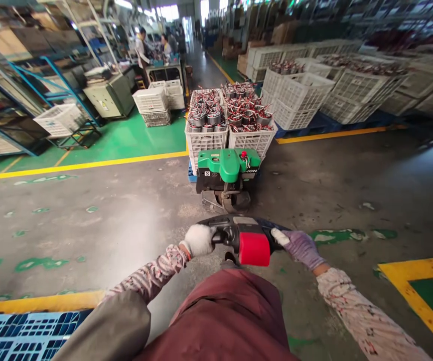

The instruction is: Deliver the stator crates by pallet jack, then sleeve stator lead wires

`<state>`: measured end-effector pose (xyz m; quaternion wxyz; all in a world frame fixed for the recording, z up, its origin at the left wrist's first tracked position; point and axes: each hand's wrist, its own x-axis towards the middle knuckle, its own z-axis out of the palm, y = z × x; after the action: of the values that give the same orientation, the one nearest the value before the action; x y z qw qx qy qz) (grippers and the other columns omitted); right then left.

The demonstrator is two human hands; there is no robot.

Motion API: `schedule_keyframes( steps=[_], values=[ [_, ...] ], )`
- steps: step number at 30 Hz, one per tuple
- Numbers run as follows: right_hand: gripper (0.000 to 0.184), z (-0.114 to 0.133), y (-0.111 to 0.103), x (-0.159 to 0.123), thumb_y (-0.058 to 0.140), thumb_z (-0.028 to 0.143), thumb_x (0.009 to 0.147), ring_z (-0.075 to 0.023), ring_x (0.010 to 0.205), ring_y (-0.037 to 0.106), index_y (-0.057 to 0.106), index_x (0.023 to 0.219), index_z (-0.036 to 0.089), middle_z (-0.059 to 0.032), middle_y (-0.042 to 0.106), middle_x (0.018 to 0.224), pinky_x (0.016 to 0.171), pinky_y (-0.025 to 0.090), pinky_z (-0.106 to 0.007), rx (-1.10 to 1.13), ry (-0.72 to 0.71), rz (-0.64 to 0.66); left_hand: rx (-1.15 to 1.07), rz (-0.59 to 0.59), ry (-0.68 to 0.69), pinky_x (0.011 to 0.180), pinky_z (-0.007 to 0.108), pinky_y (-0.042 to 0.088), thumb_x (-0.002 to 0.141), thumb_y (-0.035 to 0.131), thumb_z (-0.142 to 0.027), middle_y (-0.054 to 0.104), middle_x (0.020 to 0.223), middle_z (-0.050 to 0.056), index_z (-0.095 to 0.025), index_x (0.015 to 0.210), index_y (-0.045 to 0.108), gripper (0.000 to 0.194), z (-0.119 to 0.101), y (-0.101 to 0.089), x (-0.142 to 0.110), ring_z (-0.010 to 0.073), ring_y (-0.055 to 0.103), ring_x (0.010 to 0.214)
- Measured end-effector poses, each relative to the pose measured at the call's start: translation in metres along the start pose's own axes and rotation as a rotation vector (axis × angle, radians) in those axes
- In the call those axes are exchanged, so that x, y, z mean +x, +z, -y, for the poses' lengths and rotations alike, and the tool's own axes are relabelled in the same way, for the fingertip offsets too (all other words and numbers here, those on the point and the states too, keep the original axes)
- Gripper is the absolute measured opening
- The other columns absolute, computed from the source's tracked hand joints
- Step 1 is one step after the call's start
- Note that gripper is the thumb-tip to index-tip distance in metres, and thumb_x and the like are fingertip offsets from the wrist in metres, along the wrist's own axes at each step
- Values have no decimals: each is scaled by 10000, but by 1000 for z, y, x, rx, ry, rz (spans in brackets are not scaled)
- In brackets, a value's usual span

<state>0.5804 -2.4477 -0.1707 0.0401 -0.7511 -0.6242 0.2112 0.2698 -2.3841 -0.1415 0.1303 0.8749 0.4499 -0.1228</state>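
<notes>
My left hand, in a white glove, is closed round the left grip of a black control handle with a red block at its middle. On the right grip, my right hand in a purple glove is wrapped with its thumb along the top. The handle belongs to a green and black electric pallet truck standing ahead of me. Beyond it, white plastic crates full of round grey parts with red wires rest on a blue pallet.
Stacked white crates on blue pallets line the right side. Lower left lies a light blue pallet. A grey cabinet and small crates stand at left. Two people are at a far bench. An aisle runs ahead.
</notes>
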Motion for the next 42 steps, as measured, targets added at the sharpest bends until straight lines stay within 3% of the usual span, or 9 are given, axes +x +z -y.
schedule_keyframes(
  steps=[4,10,13,17,22,25,30,35,42],
  values=[
    [641,6,-16,17,301,600,940,-232,688,625,783,792,203,-110,689,682,636,397,-306,-46,29,-51,28,-37,-14,765,361,555,769,573,-286,754,940,106,-231,1118,702,376,4,-17,13,297,725,897],
    [512,5,36,-32,356,515,962,-227,770,669,767,873,222,-91,743,804,680,439,-300,-23,-145,42,22,80,9,777,341,547,789,565,-262,757,935,104,-207,1080,705,327,4,25,-26,278,725,897],
    [429,8,46,-49,475,512,927,-249,894,686,751,1047,206,-104,758,960,770,470,-319,-31,-212,71,26,125,4,797,361,544,816,527,-254,752,968,126,-185,1111,683,341,6,30,-38,290,719,935],
    [415,20,33,-42,533,475,911,-261,984,680,729,1133,185,-122,742,1072,822,470,-321,-51,-185,83,47,124,-33,802,377,547,801,537,-261,749,989,127,-191,1115,670,349,12,20,-31,303,711,962],
    [624,28,21,-25,297,608,973,-208,706,648,754,819,211,-74,710,725,650,421,-290,-5,-82,139,25,110,-8,810,351,546,789,543,-256,754,968,104,-206,1074,687,323,13,15,-22,274,718,934],
    [705,22,19,-14,237,648,957,-207,675,622,745,736,212,-79,693,689,649,415,-299,39,-49,123,10,100,1,812,365,550,785,553,-271,753,949,113,-202,1058,698,317,11,15,-14,283,721,912],
    [647,15,6,6,289,622,924,-222,709,621,767,757,219,-82,696,704,688,435,-314,86,-18,108,-26,45,13,799,398,560,772,571,-274,748,941,132,-207,1071,705,334,12,8,5,311,719,901],
    [633,24,-11,27,269,586,917,-204,640,577,677,615,207,-84,637,630,646,407,-303,54,-2,52,-39,-29,44,802,376,559,771,580,-292,751,939,115,-244,1149,694,397,21,-4,25,304,719,913],
    [609,30,-16,49,272,576,935,-199,649,568,646,621,211,-78,617,641,659,395,-301,65,9,25,-15,-48,32,838,361,560,750,591,-270,751,985,96,-261,1160,694,424,34,-10,45,291,715,964]
  ],
)
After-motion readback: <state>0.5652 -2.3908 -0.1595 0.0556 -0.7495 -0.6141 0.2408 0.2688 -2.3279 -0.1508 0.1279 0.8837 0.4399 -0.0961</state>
